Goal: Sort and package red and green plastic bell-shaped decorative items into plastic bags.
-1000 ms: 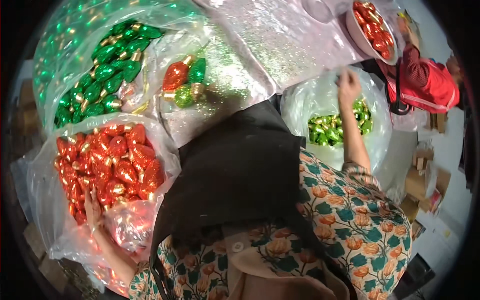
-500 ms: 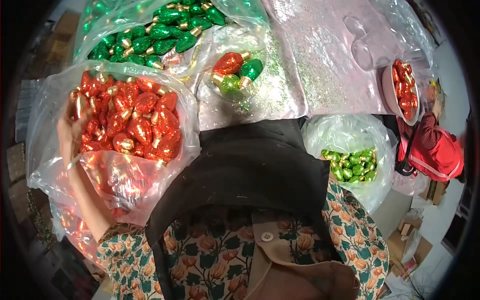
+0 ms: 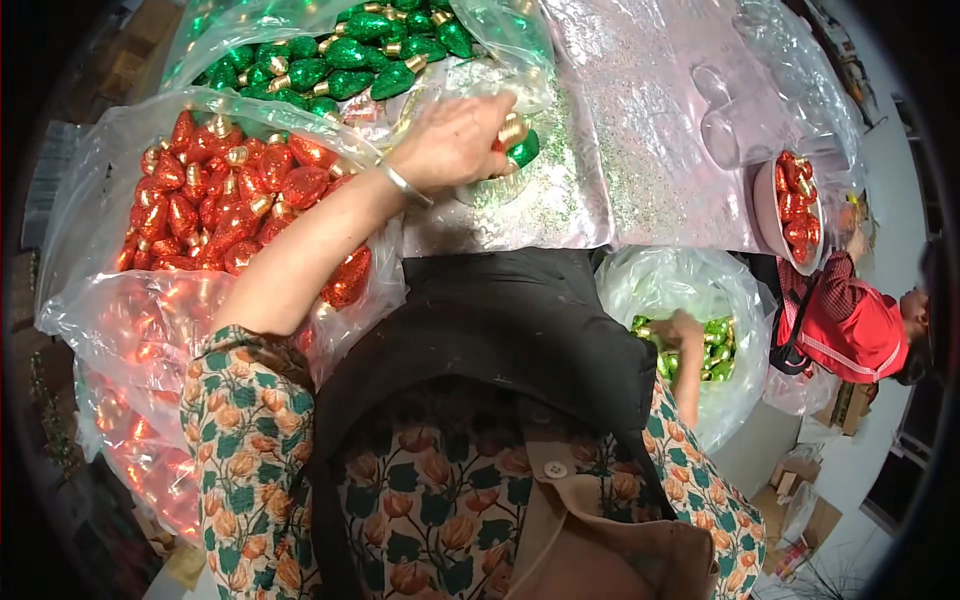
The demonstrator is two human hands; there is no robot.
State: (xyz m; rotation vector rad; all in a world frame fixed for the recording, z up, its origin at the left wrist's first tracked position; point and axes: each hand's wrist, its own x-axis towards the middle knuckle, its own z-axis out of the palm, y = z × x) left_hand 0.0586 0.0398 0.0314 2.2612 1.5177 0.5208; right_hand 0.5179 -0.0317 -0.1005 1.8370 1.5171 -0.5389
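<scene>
Left hand [image 3: 455,140] reaches forward over the tabletop [image 3: 640,130] and is closed around a small cluster of bulb ornaments; a green bulb [image 3: 524,149] with a gold cap protrudes from under the fingers. The cluster sits over a small clear dish [image 3: 490,190] on the glitter-dusted cover, probably so that loose glitter stays contained.

Right hand [image 3: 685,328] is lowered into a clear bag of lime bulbs [image 3: 715,345] beside the person's right hip. The fingers are buried among the bulbs, so whether they grip one cannot be told.

Stock is sorted by colour in open bags within arm's reach:
- red bulbs [image 3: 215,200] in a bag at the left, just beside the left forearm;
- dark green bulbs [image 3: 340,60] in a bag at the far left of the tabletop.

A bowl of red bulbs [image 3: 797,205] stands at the right edge, near a second person in a red vest [image 3: 850,335]. Two clear cups [image 3: 725,115] lie on the cover between the dish and the bowl.
</scene>
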